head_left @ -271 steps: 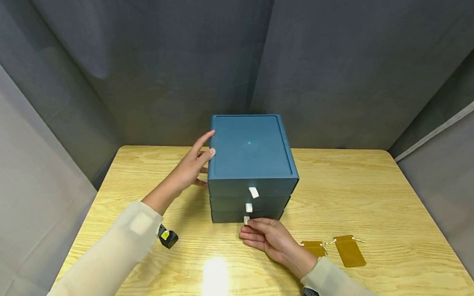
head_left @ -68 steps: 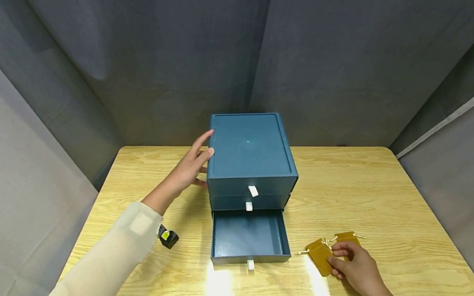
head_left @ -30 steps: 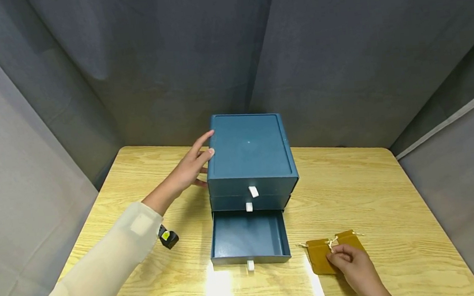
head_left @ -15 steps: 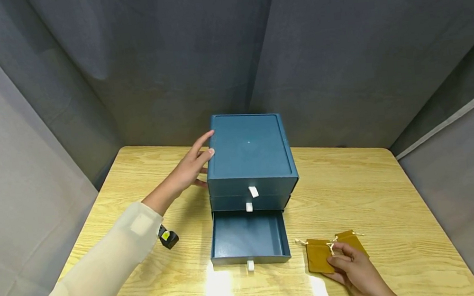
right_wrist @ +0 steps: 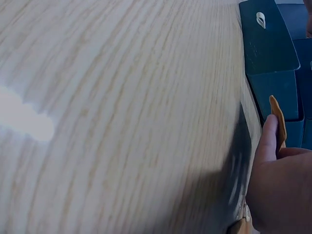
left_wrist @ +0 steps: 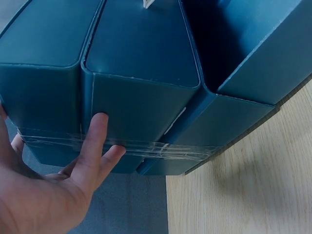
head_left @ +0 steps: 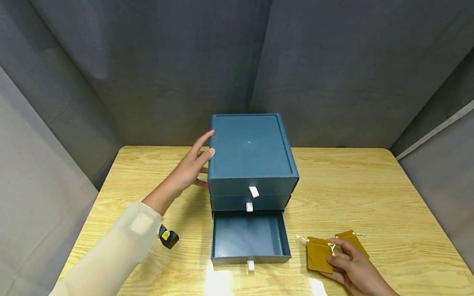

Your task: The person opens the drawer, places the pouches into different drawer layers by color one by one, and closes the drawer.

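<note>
A dark blue three-drawer box [head_left: 250, 156] stands mid-table, its bottom drawer [head_left: 249, 236] pulled out and bare inside. My left hand [head_left: 193, 164] rests flat against the box's left side, fingers straight; in the left wrist view the fingers [left_wrist: 92, 151] lie on the box wall [left_wrist: 141, 97]. At the front right my right hand [head_left: 346, 263] pinches a golden drawstring pouch [head_left: 317, 254]. A second golden pouch [head_left: 354, 240] lies just behind it on the table. The right wrist view shows that hand [right_wrist: 280, 195] against the pouch's edge [right_wrist: 277, 117].
The wooden table [head_left: 374, 192] is walled in by grey curtains [head_left: 168, 54] at the back and both sides. A small black device with a yellow mark [head_left: 168, 238] sits under my left sleeve. White pull tabs [head_left: 253, 192] stick out of the drawer fronts.
Nine seconds ago the bottom drawer was shut with my right hand at its tab; it now stands open. In the last second the right hand has shifted the nearer pouch slightly. The left hand is unmoved.
</note>
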